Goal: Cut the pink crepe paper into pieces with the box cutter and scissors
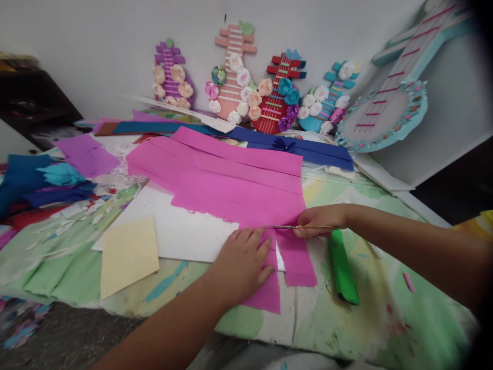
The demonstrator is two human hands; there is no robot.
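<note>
Pink sheet on the tabletop: it lies mainly beyond the hands, its long axis running left to right. The left hand rests palm down on its near part, fingers slightly spread. The right hand, at the right edge, grips a slim metal tool, apparently scissors, pointing left, its tip nearer the left hand's fingers. No brand, label or writing is legible.
</note>
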